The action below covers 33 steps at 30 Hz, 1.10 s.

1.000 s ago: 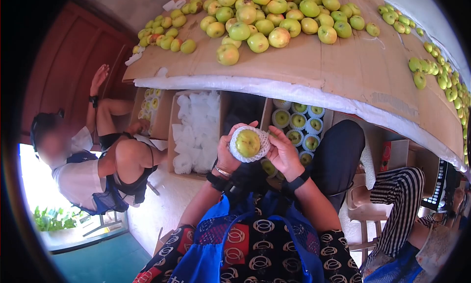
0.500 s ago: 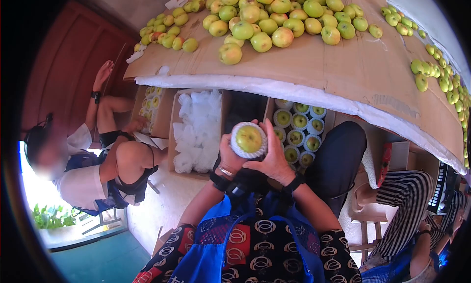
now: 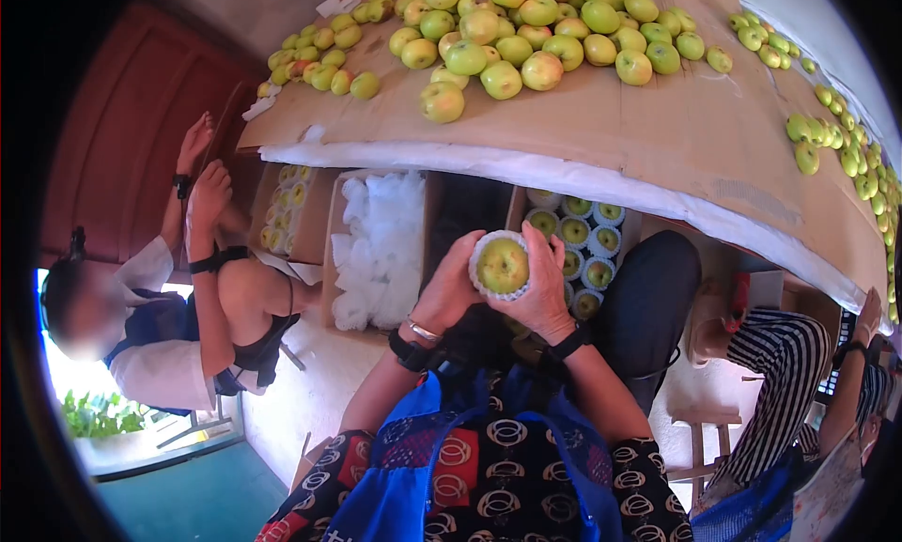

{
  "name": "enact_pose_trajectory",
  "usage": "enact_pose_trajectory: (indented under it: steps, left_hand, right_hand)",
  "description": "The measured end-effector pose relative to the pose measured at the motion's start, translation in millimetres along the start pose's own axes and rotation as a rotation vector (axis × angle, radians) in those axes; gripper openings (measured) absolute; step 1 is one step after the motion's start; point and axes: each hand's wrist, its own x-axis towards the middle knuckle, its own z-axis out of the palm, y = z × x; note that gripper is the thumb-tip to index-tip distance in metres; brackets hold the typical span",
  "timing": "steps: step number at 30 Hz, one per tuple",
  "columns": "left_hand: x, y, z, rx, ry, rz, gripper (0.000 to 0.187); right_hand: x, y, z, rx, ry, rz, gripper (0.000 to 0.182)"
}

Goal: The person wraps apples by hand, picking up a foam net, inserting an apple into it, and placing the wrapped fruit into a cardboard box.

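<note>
A yellow-green apple (image 3: 503,264) sits in a white foam net, its stem end facing up toward me. My right hand (image 3: 545,296) wraps round the net from the right and below. On the other side, my left hand (image 3: 447,286) presses its curved fingers against the net's left edge. Both hands are closed about the apple above my lap; some fingertips are hidden behind it. Just beyond my right hand, a box of netted apples (image 3: 575,232) stands under the table edge.
Loose apples (image 3: 512,49) lie heaped on a cardboard-covered table (image 3: 583,119). Below it, a carton (image 3: 331,288) holds white foam nets (image 3: 383,251). One person (image 3: 160,345) sits at left beside another apple box (image 3: 285,209); a person in striped trousers (image 3: 780,373) sits at right.
The netted apple has shifted slightly right, and my left hand has turned toward its left side. The person at left has raised a second hand; the person at right reaches to the table edge.
</note>
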Motion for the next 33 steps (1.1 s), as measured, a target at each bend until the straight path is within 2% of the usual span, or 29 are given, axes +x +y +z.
enact_pose_trajectory:
  steps: [5, 12, 18, 24, 27, 30, 33]
  left_hand:
    - [7, -19, 4, -0.111, -0.003, 0.006, 0.04]
    - [1, -16, 11, -0.206, -0.012, 0.014, 0.045]
    - [-2, -24, -8, -0.345, -0.057, -0.07, 0.051]
    - [-9, -20, -21, -0.422, 0.057, -0.184, 0.045]
    - [-8, -9, -30, -0.391, 0.052, -0.158, 0.041]
    - [-13, -3, -34, -0.319, 0.096, -0.103, 0.037]
    - [-12, -2, -39, -0.386, 0.069, -0.074, 0.035]
  right_hand:
    - [-7, -1, 7, 0.029, -0.007, -0.018, 0.092]
    - [-4, -2, 7, 0.038, 0.002, -0.047, 0.083]
    - [-15, -5, 16, 0.063, -0.021, -0.015, 0.076]
    - [-17, -10, 24, 0.076, -0.098, -0.029, 0.075]
    - [-8, -16, 29, 0.081, -0.065, -0.129, 0.077]
    - [-2, -24, 33, 0.066, -0.078, -0.153, 0.077]
    - [-2, -22, 39, 0.088, -0.078, -0.139, 0.078]
